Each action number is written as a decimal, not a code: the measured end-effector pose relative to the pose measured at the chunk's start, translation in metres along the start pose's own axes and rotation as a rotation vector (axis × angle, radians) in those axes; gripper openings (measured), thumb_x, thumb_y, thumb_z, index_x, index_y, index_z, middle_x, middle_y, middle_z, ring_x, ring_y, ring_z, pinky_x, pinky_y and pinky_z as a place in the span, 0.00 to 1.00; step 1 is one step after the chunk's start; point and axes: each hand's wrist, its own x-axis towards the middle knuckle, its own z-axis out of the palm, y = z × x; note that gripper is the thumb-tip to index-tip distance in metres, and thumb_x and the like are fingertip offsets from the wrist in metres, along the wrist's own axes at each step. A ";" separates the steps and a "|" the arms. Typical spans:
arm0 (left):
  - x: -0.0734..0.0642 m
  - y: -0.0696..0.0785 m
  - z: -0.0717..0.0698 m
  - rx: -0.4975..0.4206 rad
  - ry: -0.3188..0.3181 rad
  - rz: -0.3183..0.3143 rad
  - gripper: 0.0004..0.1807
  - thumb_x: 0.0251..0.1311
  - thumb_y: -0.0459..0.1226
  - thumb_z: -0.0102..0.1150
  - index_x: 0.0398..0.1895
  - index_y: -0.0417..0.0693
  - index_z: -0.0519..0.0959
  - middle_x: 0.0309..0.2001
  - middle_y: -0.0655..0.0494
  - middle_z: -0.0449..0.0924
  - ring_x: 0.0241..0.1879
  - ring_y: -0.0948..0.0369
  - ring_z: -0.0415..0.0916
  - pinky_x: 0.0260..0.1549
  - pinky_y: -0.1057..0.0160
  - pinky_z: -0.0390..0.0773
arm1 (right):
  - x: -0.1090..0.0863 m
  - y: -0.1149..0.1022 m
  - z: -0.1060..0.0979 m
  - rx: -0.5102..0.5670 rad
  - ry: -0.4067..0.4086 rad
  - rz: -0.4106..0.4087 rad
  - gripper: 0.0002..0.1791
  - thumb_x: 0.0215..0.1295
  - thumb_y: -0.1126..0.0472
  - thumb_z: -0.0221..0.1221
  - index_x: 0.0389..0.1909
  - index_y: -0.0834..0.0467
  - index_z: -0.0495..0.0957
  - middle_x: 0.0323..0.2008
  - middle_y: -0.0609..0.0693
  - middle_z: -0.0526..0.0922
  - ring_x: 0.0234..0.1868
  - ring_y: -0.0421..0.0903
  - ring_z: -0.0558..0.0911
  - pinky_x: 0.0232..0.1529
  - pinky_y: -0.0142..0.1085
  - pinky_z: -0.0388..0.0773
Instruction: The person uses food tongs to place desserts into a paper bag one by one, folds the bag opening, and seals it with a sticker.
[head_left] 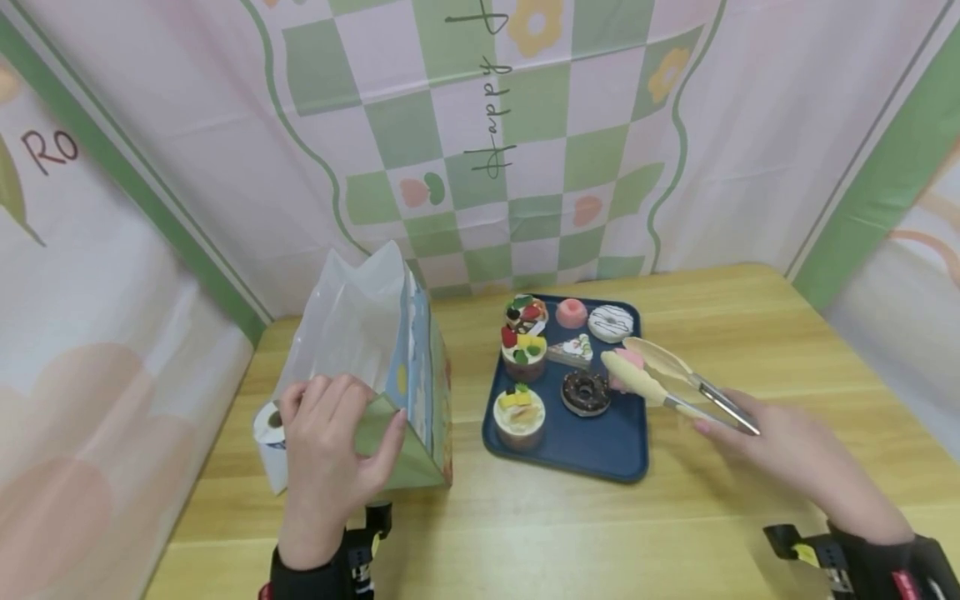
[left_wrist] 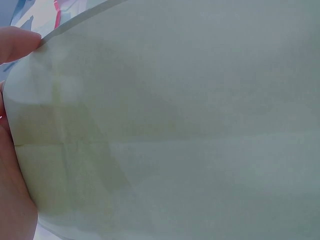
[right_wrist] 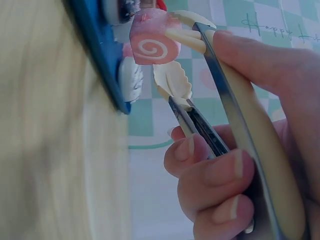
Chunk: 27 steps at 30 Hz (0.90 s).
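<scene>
L hand [head_left: 330, 454] grips the near rim of the bag [head_left: 418, 367]: fingers curled over the edge, thumb against the outside, bag wall pinched btwn. The bag stands upright on the table [head_left: 750, 317], mouth spread, pale lining visible. Its L wrist view is mostly green bag wall, w/ thumb at the edge. Paper roll [head_left: 270, 435] is just beside the bag, on its left, partly hidden by the hand.

R hand [head_left: 795, 450] holds the tongs [head_left: 705, 392], fingers curled round the handles, thumb along 1 arm. Tong arms are partly spread, cream tips either side of the pink roll [right_wrist: 155, 42], which has a white swirl on its end. Roll is at the right edge of the tray [head_left: 577, 454], partly hidden by the tongs from above; 1 tip looks to be against it, can't tell if both are, or if it's off the tray.

Tray is dark blue, right of the bag, w/ 7 other sweets: choc donut [head_left: 577, 403] next to the tongs, white donut [head_left: 611, 329] & pink cake [head_left: 572, 313] at the far end, cake slice [head_left: 572, 352] mid-tray, plus 3 fruit-topped cakes [head_left: 519, 418] down the left side.

Checked cloth [head_left: 600, 100] hangs behind, reading "Happy" sideways.
</scene>
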 end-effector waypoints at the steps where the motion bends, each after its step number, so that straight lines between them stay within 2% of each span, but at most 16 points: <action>1: 0.000 0.000 0.000 0.001 -0.001 -0.001 0.19 0.61 0.49 0.52 0.22 0.43 0.70 0.21 0.54 0.71 0.26 0.55 0.62 0.42 0.51 0.57 | 0.001 -0.001 -0.002 0.002 -0.004 0.001 0.43 0.65 0.34 0.54 0.68 0.64 0.65 0.26 0.53 0.80 0.26 0.48 0.75 0.23 0.39 0.66; 6: 0.001 0.000 0.000 0.003 -0.003 -0.003 0.19 0.61 0.49 0.52 0.22 0.43 0.71 0.21 0.53 0.72 0.27 0.55 0.63 0.42 0.50 0.57 | 0.004 -0.006 -0.011 -0.011 0.004 -0.028 0.43 0.65 0.35 0.54 0.68 0.63 0.65 0.33 0.60 0.84 0.29 0.50 0.78 0.24 0.40 0.68; 14: 0.001 0.000 0.000 0.003 0.000 0.005 0.20 0.61 0.49 0.52 0.22 0.43 0.71 0.21 0.53 0.72 0.27 0.55 0.63 0.42 0.50 0.57 | 0.009 -0.014 -0.021 -0.024 0.012 -0.067 0.42 0.65 0.35 0.54 0.69 0.63 0.65 0.37 0.64 0.84 0.29 0.51 0.79 0.24 0.42 0.70; 19: 0.001 -0.001 0.001 0.000 0.002 0.009 0.19 0.60 0.49 0.52 0.22 0.43 0.71 0.22 0.53 0.72 0.27 0.55 0.63 0.42 0.51 0.58 | 0.011 -0.019 -0.027 -0.024 0.044 -0.090 0.40 0.65 0.36 0.55 0.68 0.61 0.66 0.30 0.56 0.83 0.26 0.48 0.76 0.24 0.39 0.67; 23: 0.001 -0.001 0.000 0.002 0.000 0.006 0.19 0.61 0.49 0.52 0.22 0.43 0.71 0.22 0.53 0.72 0.27 0.55 0.64 0.42 0.51 0.58 | 0.013 -0.026 -0.033 -0.034 0.066 -0.101 0.39 0.65 0.37 0.56 0.68 0.60 0.67 0.22 0.48 0.78 0.24 0.45 0.73 0.23 0.37 0.64; 27: 0.001 0.000 0.000 0.003 -0.001 0.005 0.19 0.61 0.49 0.52 0.21 0.43 0.71 0.21 0.53 0.72 0.27 0.55 0.64 0.42 0.51 0.58 | 0.016 -0.033 -0.039 -0.042 0.074 -0.113 0.38 0.66 0.38 0.55 0.66 0.61 0.68 0.19 0.46 0.72 0.21 0.43 0.70 0.22 0.36 0.62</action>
